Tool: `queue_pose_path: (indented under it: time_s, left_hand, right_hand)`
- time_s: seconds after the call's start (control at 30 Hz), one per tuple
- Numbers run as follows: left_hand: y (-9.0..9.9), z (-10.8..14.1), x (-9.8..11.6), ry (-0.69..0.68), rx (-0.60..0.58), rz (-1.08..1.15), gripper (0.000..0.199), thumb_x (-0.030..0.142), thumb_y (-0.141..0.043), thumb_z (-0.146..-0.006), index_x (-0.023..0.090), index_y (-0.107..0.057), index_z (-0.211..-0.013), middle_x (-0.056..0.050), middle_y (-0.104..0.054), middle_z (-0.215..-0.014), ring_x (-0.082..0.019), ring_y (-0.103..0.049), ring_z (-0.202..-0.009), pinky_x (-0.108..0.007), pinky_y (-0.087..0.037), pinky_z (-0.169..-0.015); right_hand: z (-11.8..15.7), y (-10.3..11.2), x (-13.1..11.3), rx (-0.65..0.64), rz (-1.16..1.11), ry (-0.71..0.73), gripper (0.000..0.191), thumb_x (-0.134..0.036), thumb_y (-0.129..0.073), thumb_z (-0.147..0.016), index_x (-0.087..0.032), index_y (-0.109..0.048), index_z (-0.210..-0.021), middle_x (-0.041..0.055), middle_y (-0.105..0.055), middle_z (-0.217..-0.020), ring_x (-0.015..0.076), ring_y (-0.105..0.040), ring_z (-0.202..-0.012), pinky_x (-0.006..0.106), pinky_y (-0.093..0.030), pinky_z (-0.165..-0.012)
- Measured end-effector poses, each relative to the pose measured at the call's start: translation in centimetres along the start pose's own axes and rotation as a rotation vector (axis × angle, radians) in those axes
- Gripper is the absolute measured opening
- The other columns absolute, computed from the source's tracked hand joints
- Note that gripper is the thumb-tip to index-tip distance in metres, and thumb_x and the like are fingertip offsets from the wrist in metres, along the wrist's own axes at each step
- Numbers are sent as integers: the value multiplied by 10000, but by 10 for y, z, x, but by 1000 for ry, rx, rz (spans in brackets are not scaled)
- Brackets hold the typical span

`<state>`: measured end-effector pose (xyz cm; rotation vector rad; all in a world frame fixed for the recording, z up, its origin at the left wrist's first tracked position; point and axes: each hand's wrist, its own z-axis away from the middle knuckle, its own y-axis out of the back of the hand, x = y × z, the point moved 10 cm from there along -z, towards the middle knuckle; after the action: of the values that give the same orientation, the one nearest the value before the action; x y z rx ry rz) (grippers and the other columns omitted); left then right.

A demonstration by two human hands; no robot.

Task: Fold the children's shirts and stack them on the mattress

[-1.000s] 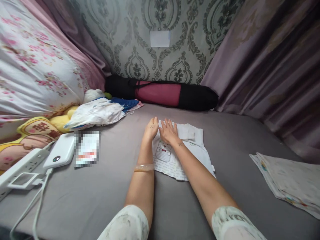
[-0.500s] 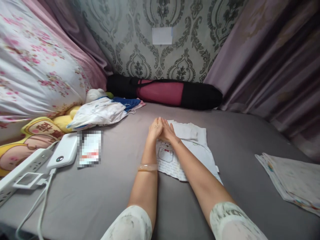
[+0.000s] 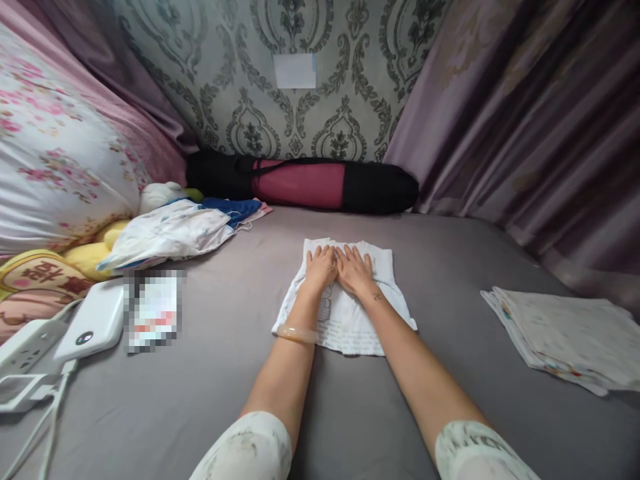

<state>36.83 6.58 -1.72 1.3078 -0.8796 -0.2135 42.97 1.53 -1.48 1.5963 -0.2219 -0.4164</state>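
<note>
A small white shirt (image 3: 350,333) with a printed drawing and lines of lettering lies on the grey sheet in front of me. Both its sides look folded in toward the top. My left hand (image 3: 323,267) rests flat on its upper part, fingers stretched out and pointing away from me. Beside it, my right hand (image 3: 353,268) lies flat with fingers spread. The two hands touch or nearly touch at the middle of the shirt and cover part of the print. A pale bangle (image 3: 297,333) circles my left wrist.
On the right lies a stack of folded cloths (image 3: 575,340). At the left are loose clothes (image 3: 170,233), a power bank (image 3: 95,320) with cables, a power strip (image 3: 30,347), a blurred packet (image 3: 155,313) and plush toys (image 3: 45,273). A long black-and-red bag (image 3: 300,183) lines the wall.
My hands, pressed together before at the shirt's upper left, now lie flat and side by side on it. Its left part, formerly hidden, shows spread out. The view has turned slightly right.
</note>
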Motion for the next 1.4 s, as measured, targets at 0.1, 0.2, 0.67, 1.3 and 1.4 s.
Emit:
queue_pose_path:
  time_s: [0.1, 0.2, 0.67, 1.3, 1.4]
  left_hand:
    - [2, 1, -1, -4, -1, -28, 527, 275, -267, -959, 174, -375, -1465, -78, -369, -1549, -264, -258, -1456, -528, -156, -1187]
    - [13, 3, 2, -13, 83, -74, 517, 295, -260, -974, 175, -393, -1458, -83, -355, -1555, -257, -241, -1464, -511, -145, -1194]
    - [6, 0, -10, 90, 55, -137, 581, 435, -223, -995, 152, -377, -1478, -115, -300, -1576, -294, -222, -1467, -504, -148, -1190]
    - [14, 6, -24, 124, 189, -155, 588, 424, -220, -993, 85, -395, -1441, -199, -304, -1557, -331, -229, -1457, -531, -200, -1153]
    - [21, 10, -27, 128, 215, -148, 607, 450, -253, -991, 54, -367, -1436, -243, -324, -1530, -325, -305, -1422, -468, -261, -1128]
  right_hand:
    - [0, 4, 0, 2, -39, 1, 547, -342, -166, -1006, -231, -329, -1516, 39, -283, -1589, 248, -193, -1461, 523, -114, -1161]
    - [2, 12, 11, 22, -84, -32, 555, -366, -159, -1009, -225, -311, -1523, 46, -249, -1601, 257, -161, -1471, 533, -93, -1165]
    - [10, 7, 42, 48, -131, -135, 538, -370, -230, -1004, -216, -359, -1503, 74, -256, -1596, 314, -172, -1462, 587, -117, -1145]
    - [18, 9, 90, 122, -180, -313, 582, -444, -221, -1010, -146, -368, -1489, 143, -280, -1577, 314, -153, -1467, 546, -144, -1147]
    - [26, 17, 102, 118, -297, -315, 580, -436, -285, -998, -132, -339, -1489, 159, -306, -1561, 279, -248, -1442, 446, -217, -1148]
